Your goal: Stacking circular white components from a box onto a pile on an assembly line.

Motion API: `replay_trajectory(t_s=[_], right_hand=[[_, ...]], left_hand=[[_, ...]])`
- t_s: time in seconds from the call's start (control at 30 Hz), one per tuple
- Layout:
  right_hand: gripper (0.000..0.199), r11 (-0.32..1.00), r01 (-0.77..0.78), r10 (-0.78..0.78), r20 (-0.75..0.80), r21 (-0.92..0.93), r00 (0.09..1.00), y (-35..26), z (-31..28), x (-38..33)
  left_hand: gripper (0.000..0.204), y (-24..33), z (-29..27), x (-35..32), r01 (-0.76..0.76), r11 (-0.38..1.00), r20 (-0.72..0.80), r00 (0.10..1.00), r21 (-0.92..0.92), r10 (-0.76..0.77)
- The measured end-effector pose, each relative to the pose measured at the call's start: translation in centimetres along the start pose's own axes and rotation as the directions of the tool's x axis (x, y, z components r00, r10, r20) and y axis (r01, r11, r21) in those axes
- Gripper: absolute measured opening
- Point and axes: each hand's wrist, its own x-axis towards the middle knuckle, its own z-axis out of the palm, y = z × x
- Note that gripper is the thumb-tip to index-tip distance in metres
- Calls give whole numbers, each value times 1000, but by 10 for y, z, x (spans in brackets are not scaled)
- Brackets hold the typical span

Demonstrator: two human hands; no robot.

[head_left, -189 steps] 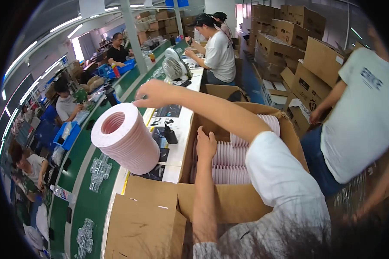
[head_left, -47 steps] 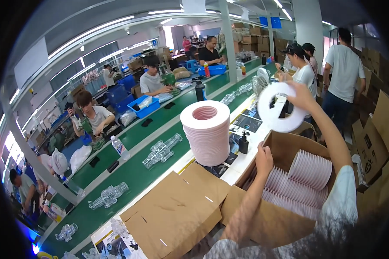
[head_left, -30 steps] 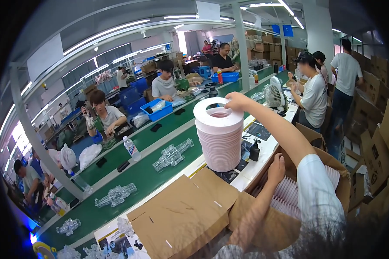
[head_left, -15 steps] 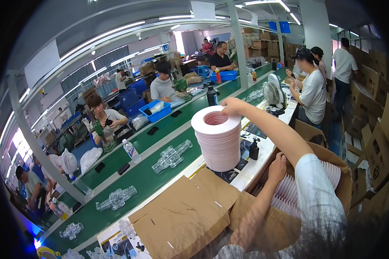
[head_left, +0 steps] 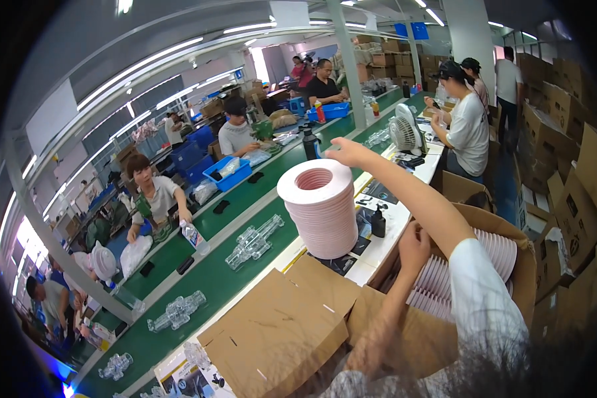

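A tall stack of pale pink-white rings (head_left: 322, 219), with a round hole down its middle, stands upright on the white bench edge. My right hand (head_left: 345, 152) is just past the stack's top rim, its fingers stretched left toward a black bottle (head_left: 310, 144) standing behind; nothing shows in its grasp. Nearer to me, my left hand (head_left: 414, 247) is curled closed beside the wall of an open carton (head_left: 525, 278). Its fingertips are hidden. More pale rings (head_left: 438, 282) lie on edge in rows inside that carton, under my right arm.
Flattened cardboard flaps (head_left: 278, 325) cover the near bench. Clear plastic assemblies (head_left: 255, 242) lie along the green conveyor (head_left: 222, 285). A black pump bottle (head_left: 378, 222) and white fan (head_left: 404, 129) stand on the bench. Co-workers sit across; brown cartons (head_left: 557, 132) pile at right.
My right hand has come off the stack's rim, its fingers straightening. The stack remains standing on the bench. A co-worker across the belt has reached an arm toward the clear drink bottle. The view has shifted slightly.
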Motion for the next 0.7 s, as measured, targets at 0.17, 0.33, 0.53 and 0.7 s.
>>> replay_trajectory(t_s=[0.17,0.33,0.53,0.7], right_hand=[[39,869,49,120,-306,492,944,84,-21,-76],[37,724,126,267,-444,679,856,105,27,-115],[44,691,143,293,-456,709,841,51,112,-104],[51,730,277,159,-550,625,820,90,135,-94]], left_hand=[[8,79,-83,41,-574,684,-179,693,449,699],[36,71,-180,97,-299,901,-713,553,315,432],[52,-34,-276,133,-107,992,-685,727,-66,33],[66,-43,-231,134,-117,945,-383,924,-306,-10]])
